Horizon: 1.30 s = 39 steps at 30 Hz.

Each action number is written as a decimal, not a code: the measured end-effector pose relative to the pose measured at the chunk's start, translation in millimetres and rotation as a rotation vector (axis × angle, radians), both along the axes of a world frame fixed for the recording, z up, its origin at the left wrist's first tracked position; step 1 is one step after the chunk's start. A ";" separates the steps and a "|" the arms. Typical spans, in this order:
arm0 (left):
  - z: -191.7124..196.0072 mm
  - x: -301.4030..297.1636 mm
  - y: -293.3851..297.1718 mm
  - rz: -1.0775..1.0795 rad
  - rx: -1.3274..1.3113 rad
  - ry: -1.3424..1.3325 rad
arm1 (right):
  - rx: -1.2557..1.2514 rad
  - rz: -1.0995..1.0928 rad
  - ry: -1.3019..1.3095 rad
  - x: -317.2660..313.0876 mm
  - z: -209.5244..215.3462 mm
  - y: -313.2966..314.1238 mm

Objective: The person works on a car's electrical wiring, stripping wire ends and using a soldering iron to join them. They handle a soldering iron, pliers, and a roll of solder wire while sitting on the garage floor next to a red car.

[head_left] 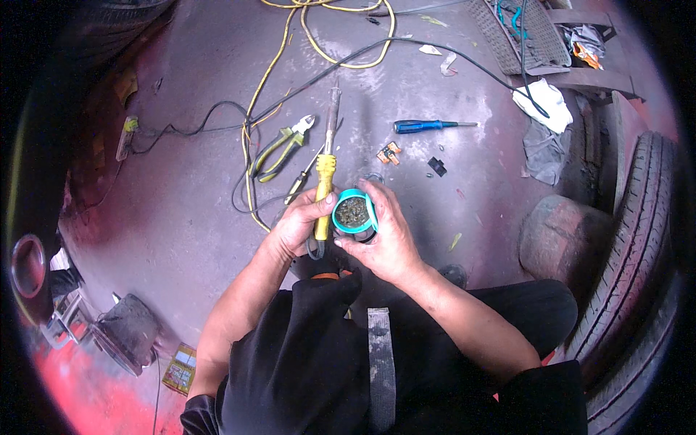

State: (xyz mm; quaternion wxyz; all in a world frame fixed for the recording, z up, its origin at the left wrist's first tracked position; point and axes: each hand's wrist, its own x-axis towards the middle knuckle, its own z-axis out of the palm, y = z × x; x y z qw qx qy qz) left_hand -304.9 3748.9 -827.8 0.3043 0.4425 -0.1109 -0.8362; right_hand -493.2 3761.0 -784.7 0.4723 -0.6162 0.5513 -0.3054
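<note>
My left hand (pixel 296 223) is closed around the yellow handle of a soldering iron (pixel 325 174), its metal shaft pointing away from me. In my right hand (pixel 390 243) is a small round teal tub (pixel 341 221), tilted so its dark, grainy contents show. A teal lid or rim piece lies along its right side under my fingers. The tub nearly touches the iron's handle. Just beyond my left hand are a thin yellow-and-black screwdriver (pixel 296 188) and cutting pliers (pixel 284 151) with olive-and-black handles. Farther right lie a blue screwdriver (pixel 419 127), a small orange part (pixel 389 153) and a black piece (pixel 436 166).
A yellow cable (pixel 270 76) and a black cord (pixel 348 59) loop over the grey floor. At the far right stands a grey basket (pixel 484 14) near a white cloth (pixel 545 107). Tyres (pixel 631 239) line the right side; a metal pipe end (pixel 16 270) juts in at left.
</note>
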 end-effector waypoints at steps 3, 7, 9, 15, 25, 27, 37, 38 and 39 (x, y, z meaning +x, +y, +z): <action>-4.2 -1.4 2.5 -0.061 -0.037 -0.043 | -0.066 0.050 0.040 -7.2 -8.4 3.6; 23.1 -5.7 -9.2 -0.180 -0.023 -0.320 | -0.022 0.032 0.166 -26.2 -14.2 9.2; 18.8 9.9 -4.8 -0.191 -0.196 -0.711 | -0.011 0.011 0.372 -49.1 -35.2 22.3; 71.1 54.1 -35.0 -0.196 -0.315 -1.055 | 0.089 0.107 0.743 -89.1 -86.8 31.1; 107.1 48.4 -14.6 -0.091 -0.474 -1.067 | -0.176 0.223 0.676 -41.9 -38.1 -11.6; 118.0 68.3 -17.6 -0.469 -0.448 -1.219 | -0.237 0.408 0.699 -30.0 -49.8 -26.4; 185.8 166.4 -73.4 -0.564 -0.468 -1.412 | -0.149 0.445 0.781 -12.6 -81.4 -36.7; 171.9 142.0 -81.7 -0.579 -0.449 -1.374 | 0.069 0.342 0.637 -8.1 -67.7 -30.4; 149.1 131.0 -85.1 -0.620 -0.470 -1.280 | 0.283 0.240 0.484 -4.4 -52.1 -22.8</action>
